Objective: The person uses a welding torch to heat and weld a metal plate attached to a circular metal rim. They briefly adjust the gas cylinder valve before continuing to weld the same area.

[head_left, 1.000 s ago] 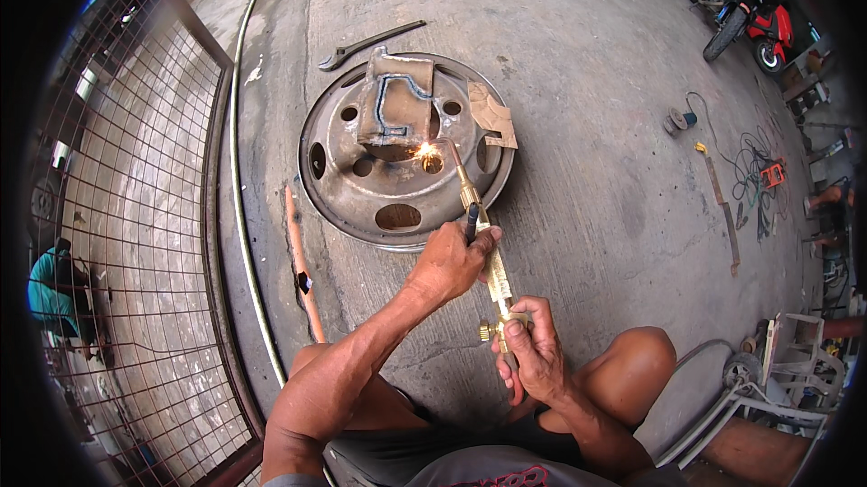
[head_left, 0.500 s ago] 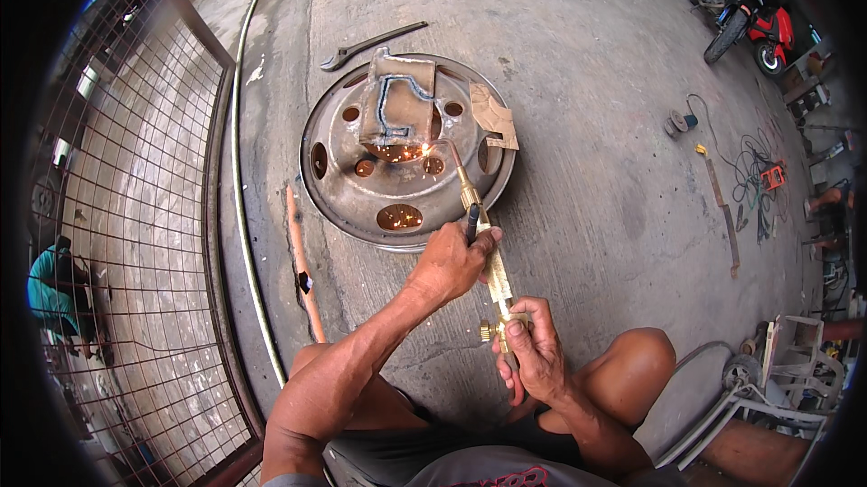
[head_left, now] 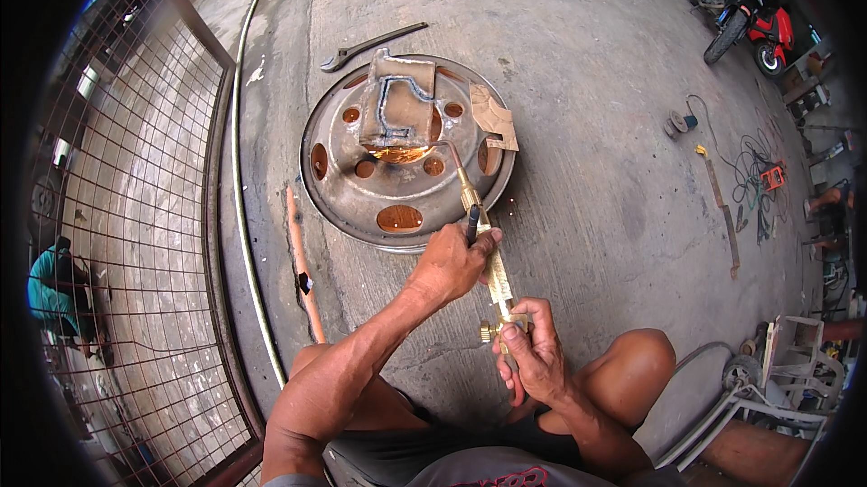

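Steel wheel (head_left: 357,202) lies flat on the concrete floor (head_left: 587,153), in front of you; use it as ref. for all positions. Your brass torch (head_left: 499,284) runs from the near side of the wheel, w/ its bent tip over the wheel face. Your L hand (head_left: 447,261) is closed around the torch's fwd. section, just outside the wheel's near edge; a dark stick-like item (head_left: 472,223) is held there too, w/ type unclear. Your R hand (head_left: 535,356) grasps the torch's rear end, farther from the wheel, beside a brass knob (head_left: 486,332).

Metal plate (head_left: 408,106), marked w/ a bluish-white outline, rests on the wheel's far half. Sparks (head_left: 397,154) show in the wheel slot at the plate's near edge, next to the tip; whether tip touches plate can't be told. Orange glow is visible thru several wheel holes.

Brown cut sheet (head_left: 492,115) lies on the wheel's R edge. Adj. wrench (head_left: 375,44) is on the floor just beyond the wheel. Orange pipe-like pc. (head_left: 298,225) lies L of the wheel; pale hose (head_left: 238,153) runs farther L. Corded tool (head_left: 675,124) sits well R of the wheel.
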{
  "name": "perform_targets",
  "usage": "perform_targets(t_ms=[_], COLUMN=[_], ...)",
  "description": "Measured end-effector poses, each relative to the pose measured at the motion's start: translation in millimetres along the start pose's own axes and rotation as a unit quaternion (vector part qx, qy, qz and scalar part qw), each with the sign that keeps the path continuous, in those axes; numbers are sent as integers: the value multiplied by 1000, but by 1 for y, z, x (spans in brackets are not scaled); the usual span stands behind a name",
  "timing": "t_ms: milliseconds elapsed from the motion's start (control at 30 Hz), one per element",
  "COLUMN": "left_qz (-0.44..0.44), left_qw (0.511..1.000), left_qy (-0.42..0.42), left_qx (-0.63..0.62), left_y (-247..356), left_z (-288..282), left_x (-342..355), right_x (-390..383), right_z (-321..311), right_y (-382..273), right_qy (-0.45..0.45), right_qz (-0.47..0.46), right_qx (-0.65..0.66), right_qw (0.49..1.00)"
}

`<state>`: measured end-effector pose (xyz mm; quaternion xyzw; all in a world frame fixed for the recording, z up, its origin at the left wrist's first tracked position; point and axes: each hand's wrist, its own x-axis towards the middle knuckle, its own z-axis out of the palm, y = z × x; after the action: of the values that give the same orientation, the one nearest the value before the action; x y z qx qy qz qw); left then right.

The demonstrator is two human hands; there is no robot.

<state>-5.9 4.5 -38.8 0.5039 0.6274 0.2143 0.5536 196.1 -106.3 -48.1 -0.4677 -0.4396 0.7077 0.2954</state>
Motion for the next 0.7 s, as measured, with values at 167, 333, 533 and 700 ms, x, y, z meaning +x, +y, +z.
perform_targets(t_ms=[167,333,533,700], left_qz=[10,5,10,9], left_qw=[1000,1000,1000,1000], left_qy=[15,10,17,18], left_qx=[-3,-1,0,2], left_y=[-3,-2,-5,-6], left_z=[2,1,1,2], left_x=[0,0,1,3], right_x=[1,1,1,2], right_z=[2,4,5,5], right_y=[-1,-6,-7,-6], right_qy=[-1,5,7,7], right_qz=[-7,0,9,8], right_qx=[16,30,27,25], right_qw=[1000,1000,1000,1000])
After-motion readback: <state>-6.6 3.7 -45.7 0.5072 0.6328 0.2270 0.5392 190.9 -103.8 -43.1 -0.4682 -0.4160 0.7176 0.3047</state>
